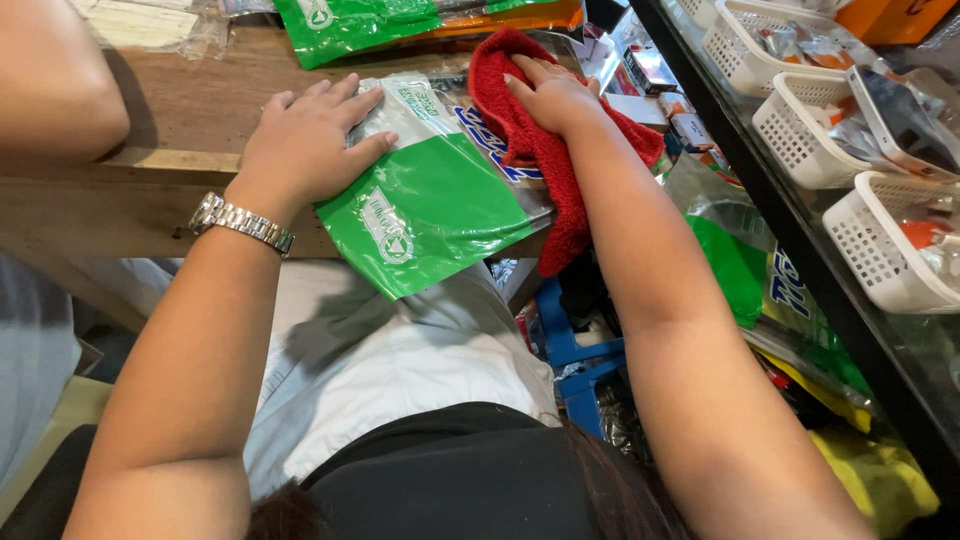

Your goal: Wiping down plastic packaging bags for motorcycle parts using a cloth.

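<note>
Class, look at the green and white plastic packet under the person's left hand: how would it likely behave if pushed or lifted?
The green and white packet looks glossy, so it would probably slide easily on the wooden table. It overhangs the edge and looks thin, so likely floppy and light. The left hand presses it flat, perhaps steadying it.

— What's carrying it all?
— A wooden table (190, 110). A green-and-clear packet (440, 200) lies flat, overhanging its front edge.
— Anything further back?
— Another green packet (340, 25) at the far edge, and a clear bag (150, 22) beside it.
</note>
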